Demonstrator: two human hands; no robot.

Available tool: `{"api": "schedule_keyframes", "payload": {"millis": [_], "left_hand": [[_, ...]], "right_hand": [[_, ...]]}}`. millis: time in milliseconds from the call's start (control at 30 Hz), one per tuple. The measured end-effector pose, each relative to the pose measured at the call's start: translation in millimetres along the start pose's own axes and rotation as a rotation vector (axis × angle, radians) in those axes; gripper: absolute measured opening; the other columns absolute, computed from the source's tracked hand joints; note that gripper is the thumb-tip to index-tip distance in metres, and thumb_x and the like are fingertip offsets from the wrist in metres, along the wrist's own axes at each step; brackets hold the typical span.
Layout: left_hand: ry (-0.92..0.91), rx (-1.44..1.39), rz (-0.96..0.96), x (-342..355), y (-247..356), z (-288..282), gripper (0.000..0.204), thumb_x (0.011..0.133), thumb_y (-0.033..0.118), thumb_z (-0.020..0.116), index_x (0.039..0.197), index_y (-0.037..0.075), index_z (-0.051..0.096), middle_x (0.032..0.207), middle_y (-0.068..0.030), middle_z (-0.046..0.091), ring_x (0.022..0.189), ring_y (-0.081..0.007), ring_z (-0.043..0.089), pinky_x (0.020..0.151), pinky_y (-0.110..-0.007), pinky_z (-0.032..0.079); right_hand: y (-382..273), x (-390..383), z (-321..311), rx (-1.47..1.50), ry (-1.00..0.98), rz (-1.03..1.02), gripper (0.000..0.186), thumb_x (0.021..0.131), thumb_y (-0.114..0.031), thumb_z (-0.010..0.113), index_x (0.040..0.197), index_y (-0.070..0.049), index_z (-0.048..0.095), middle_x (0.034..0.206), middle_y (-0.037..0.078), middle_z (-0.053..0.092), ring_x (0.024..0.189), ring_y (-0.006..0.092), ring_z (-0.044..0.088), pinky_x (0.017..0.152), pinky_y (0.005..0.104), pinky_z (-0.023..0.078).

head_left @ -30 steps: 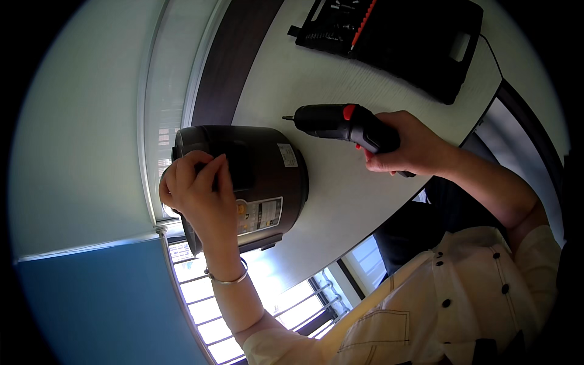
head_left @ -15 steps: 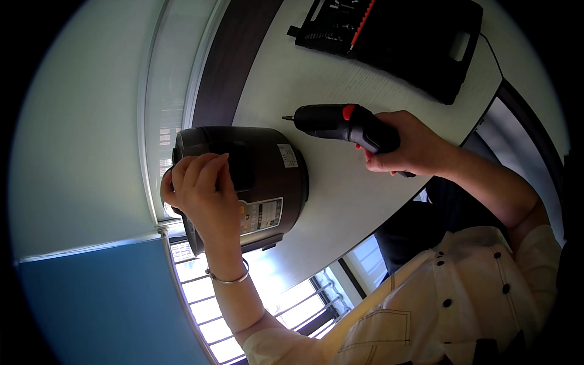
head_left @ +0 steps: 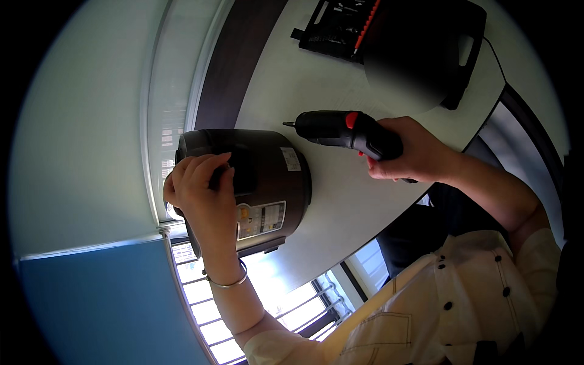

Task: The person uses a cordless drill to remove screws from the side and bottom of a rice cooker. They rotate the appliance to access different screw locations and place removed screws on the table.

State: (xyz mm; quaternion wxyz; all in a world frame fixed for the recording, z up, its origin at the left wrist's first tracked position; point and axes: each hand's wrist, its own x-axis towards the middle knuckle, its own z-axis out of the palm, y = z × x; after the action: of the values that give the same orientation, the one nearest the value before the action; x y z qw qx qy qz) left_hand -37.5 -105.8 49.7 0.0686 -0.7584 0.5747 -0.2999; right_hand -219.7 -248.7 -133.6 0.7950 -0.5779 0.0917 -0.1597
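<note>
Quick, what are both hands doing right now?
Left hand: curled at the electric cooker; can't tell if it's gripping anything.
Right hand: closed, holding the cordless screwdriver.

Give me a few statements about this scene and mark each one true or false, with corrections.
1. The right hand grips a black and red power screwdriver. True.
2. The tool case is shut. False: the tool case lies open on the table.
3. The left hand is at the dark, rounded appliance. True.
4. A bracelet is on the right wrist. False: the bracelet is on the left one.
5. A small white label is on the appliance. True.
</note>
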Motion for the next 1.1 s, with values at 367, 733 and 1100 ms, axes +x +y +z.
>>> {"api": "schedule_keyframes", "payload": {"millis": [367, 733, 1100], "left_hand": [[0.079, 0.012, -0.042, -3, 0, 9, 0.018, 0.070, 0.006, 0.071, 0.087, 0.014, 0.071, 0.080, 0.0050, 0.067, 0.094, -0.0163, 0.054, 0.097, -0.042, 0.023], [0.140, 0.081, 0.009, -3, 3, 15, 0.011, 0.073, 0.007, 0.071, 0.082, 0.012, 0.072, 0.083, 0.0027, 0.067, 0.095, -0.0194, 0.054, 0.095, -0.046, 0.025], [0.158, 0.117, 0.000, -6, 8, 17, 0.003, 0.074, 0.008, 0.069, 0.075, 0.009, 0.071, 0.087, -0.0015, 0.056, 0.098, -0.0224, 0.050, 0.092, -0.046, 0.024]], "right_hand": [[-15, 8, 12, 0.031, -0.040, -0.008, 0.024, 0.069, -0.007, 0.067, 0.090, -0.003, 0.058, 0.070, 0.003, 0.060, 0.057, 0.0083, 0.055, 0.052, 0.0232, 0.044], [-21, 14, 16, 0.049, -0.098, -0.066, 0.029, 0.071, -0.014, 0.068, 0.095, 0.001, 0.059, 0.064, 0.004, 0.056, 0.055, 0.0124, 0.057, 0.053, 0.0270, 0.048], [-15, 15, 11, 0.041, -0.088, -0.085, 0.023, 0.072, -0.013, 0.068, 0.088, 0.000, 0.057, 0.063, 0.004, 0.056, 0.053, 0.0115, 0.056, 0.050, 0.0257, 0.047]]}}
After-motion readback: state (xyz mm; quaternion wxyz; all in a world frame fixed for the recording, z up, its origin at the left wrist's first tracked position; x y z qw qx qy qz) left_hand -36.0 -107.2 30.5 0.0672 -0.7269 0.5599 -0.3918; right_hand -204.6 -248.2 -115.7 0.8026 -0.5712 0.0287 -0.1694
